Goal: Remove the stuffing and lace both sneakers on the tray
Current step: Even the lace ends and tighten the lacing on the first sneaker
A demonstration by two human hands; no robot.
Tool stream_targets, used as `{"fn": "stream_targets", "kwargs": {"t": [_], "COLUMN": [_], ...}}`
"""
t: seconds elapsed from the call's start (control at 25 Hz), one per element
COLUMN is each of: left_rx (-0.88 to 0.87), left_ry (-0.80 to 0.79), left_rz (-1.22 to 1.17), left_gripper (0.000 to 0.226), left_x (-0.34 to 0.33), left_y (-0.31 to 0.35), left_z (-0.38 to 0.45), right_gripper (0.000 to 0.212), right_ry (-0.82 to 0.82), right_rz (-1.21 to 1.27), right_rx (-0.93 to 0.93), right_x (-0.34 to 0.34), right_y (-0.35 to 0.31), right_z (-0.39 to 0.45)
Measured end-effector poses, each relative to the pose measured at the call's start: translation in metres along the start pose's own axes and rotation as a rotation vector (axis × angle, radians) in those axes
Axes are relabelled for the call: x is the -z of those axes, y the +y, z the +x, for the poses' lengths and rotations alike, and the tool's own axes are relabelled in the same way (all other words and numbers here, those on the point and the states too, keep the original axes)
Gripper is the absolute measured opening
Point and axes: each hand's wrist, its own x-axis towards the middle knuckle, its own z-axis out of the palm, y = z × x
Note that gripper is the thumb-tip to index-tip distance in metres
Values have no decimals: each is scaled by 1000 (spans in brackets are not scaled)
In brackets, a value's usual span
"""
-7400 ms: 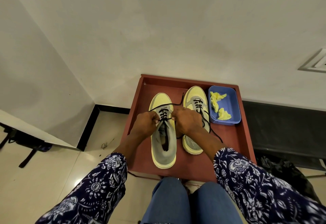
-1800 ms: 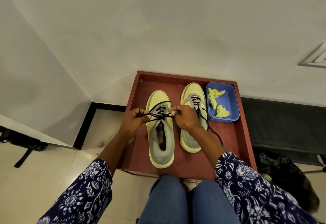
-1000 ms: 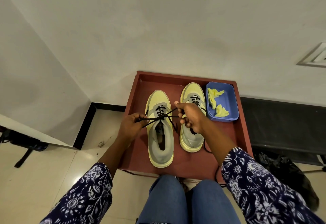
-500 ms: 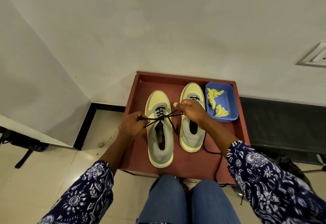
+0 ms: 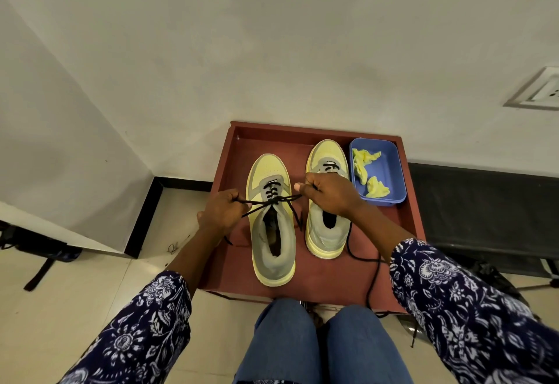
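Since half a second ago both hands have drawn apart: my left hand (image 5: 222,211) and right hand (image 5: 328,194) pinch the black lace (image 5: 273,201) taut crosswise over the yellow-grey left sneaker (image 5: 272,220) at frame centre.

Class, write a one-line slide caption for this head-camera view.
Both hands pull a black lace taut across the left sneaker on a red tray.
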Motion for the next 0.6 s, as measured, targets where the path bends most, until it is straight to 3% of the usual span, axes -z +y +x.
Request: {"fn": "stream_targets", "kwargs": {"t": [0.6], "left_rx": [42], "left_ry": [48], "left_rz": [104], "left_gripper": [16], "left_x": [1], "left_y": [-4], "left_z": [2], "right_gripper": [32], "right_ry": [26], "right_rz": [-184], "right_rx": [11], "right_x": [-11], "right_y": [13], "right_z": [-8]}}
